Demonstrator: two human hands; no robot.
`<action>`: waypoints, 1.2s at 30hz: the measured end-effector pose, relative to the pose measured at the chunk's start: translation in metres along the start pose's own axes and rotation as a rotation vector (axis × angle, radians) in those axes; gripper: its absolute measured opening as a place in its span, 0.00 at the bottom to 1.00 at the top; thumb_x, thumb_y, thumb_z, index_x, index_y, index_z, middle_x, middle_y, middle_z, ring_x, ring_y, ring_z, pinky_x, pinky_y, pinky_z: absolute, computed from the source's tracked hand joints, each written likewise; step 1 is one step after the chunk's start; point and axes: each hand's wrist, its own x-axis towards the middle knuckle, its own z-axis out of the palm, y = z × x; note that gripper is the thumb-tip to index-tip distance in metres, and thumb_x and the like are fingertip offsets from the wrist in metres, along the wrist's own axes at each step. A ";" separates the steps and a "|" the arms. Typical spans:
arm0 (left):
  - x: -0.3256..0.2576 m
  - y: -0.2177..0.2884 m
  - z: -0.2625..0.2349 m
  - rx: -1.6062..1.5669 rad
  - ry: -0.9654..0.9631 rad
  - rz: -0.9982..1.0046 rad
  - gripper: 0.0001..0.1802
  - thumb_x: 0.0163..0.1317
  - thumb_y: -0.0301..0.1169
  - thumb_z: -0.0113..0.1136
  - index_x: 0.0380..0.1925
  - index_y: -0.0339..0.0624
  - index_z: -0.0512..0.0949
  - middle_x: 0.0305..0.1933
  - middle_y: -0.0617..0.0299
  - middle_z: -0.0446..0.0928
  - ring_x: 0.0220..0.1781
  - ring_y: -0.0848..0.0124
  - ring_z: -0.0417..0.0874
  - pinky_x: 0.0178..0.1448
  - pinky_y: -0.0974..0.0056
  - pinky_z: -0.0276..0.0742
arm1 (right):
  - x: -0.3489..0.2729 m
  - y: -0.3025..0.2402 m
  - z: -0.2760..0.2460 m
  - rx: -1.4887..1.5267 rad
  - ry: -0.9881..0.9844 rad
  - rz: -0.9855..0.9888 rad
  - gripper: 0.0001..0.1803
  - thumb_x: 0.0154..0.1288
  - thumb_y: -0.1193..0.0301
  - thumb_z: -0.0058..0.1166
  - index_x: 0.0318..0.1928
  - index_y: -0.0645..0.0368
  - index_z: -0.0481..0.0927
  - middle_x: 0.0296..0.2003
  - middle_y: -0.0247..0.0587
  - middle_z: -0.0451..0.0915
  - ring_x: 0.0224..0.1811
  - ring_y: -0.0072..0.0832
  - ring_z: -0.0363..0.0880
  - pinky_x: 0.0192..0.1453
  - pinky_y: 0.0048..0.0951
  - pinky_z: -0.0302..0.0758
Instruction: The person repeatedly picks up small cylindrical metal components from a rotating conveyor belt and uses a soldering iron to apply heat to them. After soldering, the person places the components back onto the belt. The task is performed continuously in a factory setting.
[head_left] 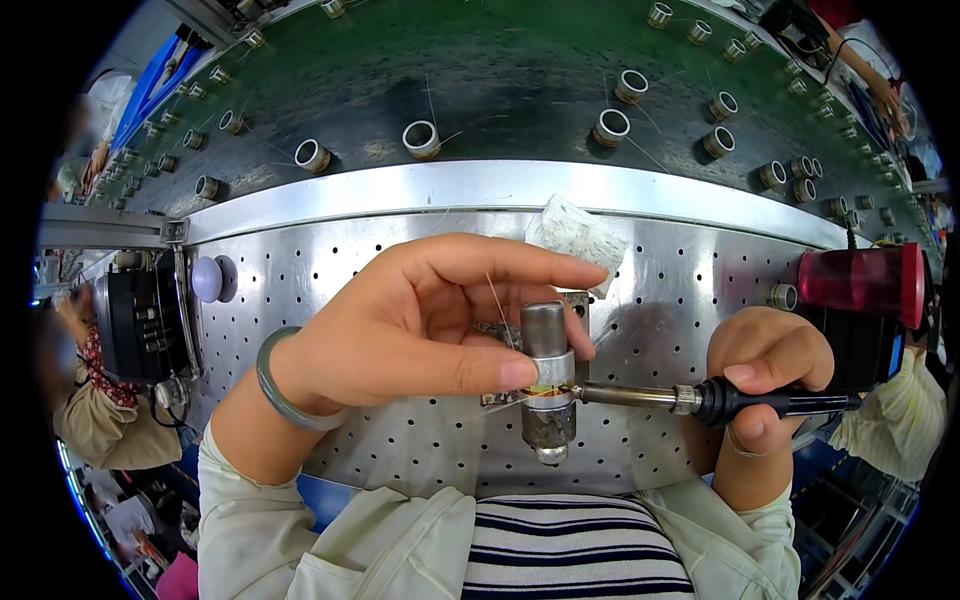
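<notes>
A metal ring [549, 370] with fine wires sits on an upright-looking metal post [544, 328] in front of me. My left hand [430, 325] curls round the post from the left. Its thumb presses against the ring's left side, another finger shows at the far right side, and the index finger stretches out above. My right hand [772, 365] grips a soldering iron [735, 400] by its black handle. The iron lies level, pointing left, with its tip against the ring's lower part beside thin yellowish wires. My left fingers partly hide the block behind the post.
Beyond the perforated metal worktop [380, 440] runs a green conveyor belt [500, 90] carrying several wired metal rings [421, 139]. A whitish pad [575, 235] lies behind the post. A red-fronted box [865, 285] stands right, a black device [145, 325] left. Other people sit at both sides.
</notes>
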 end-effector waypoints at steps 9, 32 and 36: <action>0.001 0.002 0.004 0.051 -0.014 -0.007 0.39 0.45 0.19 0.68 0.60 0.23 0.62 0.43 0.41 0.76 0.45 0.66 0.80 0.42 0.75 0.78 | 0.002 -0.001 -0.001 -0.024 -0.044 -0.048 0.18 0.47 0.81 0.66 0.40 0.73 0.75 0.23 0.47 0.77 0.15 0.28 0.73 0.18 0.25 0.66; 0.008 -0.003 -0.005 -0.048 -0.058 -0.125 0.43 0.45 0.14 0.66 0.63 0.25 0.56 0.42 0.40 0.77 0.43 0.65 0.82 0.46 0.72 0.80 | -0.007 -0.010 0.010 0.031 0.262 0.118 0.15 0.48 0.78 0.67 0.35 0.70 0.75 0.21 0.43 0.77 0.16 0.24 0.72 0.19 0.21 0.65; 0.008 -0.002 -0.004 -0.075 -0.083 -0.108 0.43 0.47 0.14 0.65 0.64 0.25 0.55 0.43 0.39 0.77 0.43 0.65 0.83 0.47 0.71 0.80 | -0.007 -0.010 0.007 0.055 0.239 0.102 0.14 0.49 0.78 0.66 0.34 0.70 0.75 0.21 0.42 0.76 0.15 0.23 0.71 0.18 0.20 0.63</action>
